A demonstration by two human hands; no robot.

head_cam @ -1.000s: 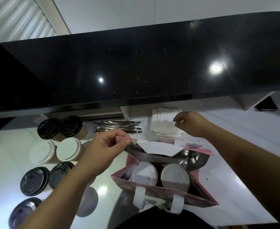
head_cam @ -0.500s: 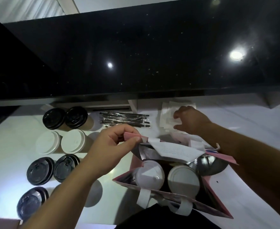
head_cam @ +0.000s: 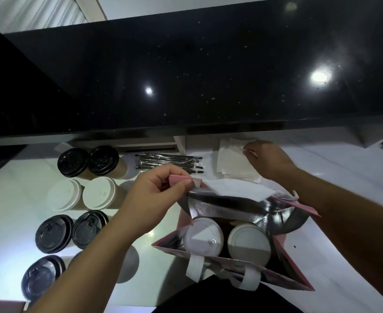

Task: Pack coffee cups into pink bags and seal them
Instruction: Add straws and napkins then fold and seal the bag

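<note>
— White bench (head_cam: 344,181), what is sitting on it?
— Pink bag (head_cam: 283,251), holding two cups (head_cam: 203,239).
— And the hands?
— Left hand (head_cam: 156,199) is pinching its rim. Right hand (head_cam: 268,159) is pinching napkins (head_cam: 231,161).

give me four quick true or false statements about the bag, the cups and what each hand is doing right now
1. The pink bag holds two white-lidded cups. True.
2. The left hand lies flat on the counter. False: it pinches the bag's far rim.
3. The right hand is at the stack of white napkins. True.
4. Every cup left of the bag has a black lid. False: two have white lids.
</note>
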